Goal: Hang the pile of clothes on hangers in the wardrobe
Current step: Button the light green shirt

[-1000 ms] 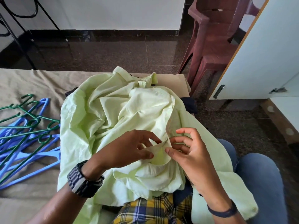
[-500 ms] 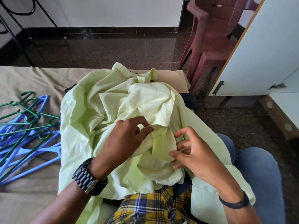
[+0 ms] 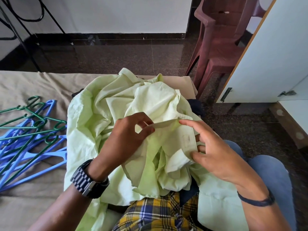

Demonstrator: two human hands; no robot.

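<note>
A crumpled pale green shirt [image 3: 103,117] lies on top of the clothes pile on the bed. My left hand [image 3: 126,137] pinches a stiff edge of the shirt between thumb and forefinger. My right hand [image 3: 215,150] holds the same band further right, thumb and fingers around the fabric near a buttonhole. A yellow and blue checked garment [image 3: 160,212] sticks out from under the shirt near me. Blue and green hangers [image 3: 31,139] lie in a heap at the left. The white wardrobe door [image 3: 273,52] stands open at the right.
A tan sheet [image 3: 33,85] covers the bed. A maroon plastic chair [image 3: 221,39] stands on the dark floor beside the wardrobe. A black metal stand [image 3: 21,30] is at the far left. My knees in blue jeans [image 3: 273,177] are at the lower right.
Both hands have moved apart and lifted the shirt's edge, stretching the band out between them. The folded flap that hung between the fingers is now opened out.
</note>
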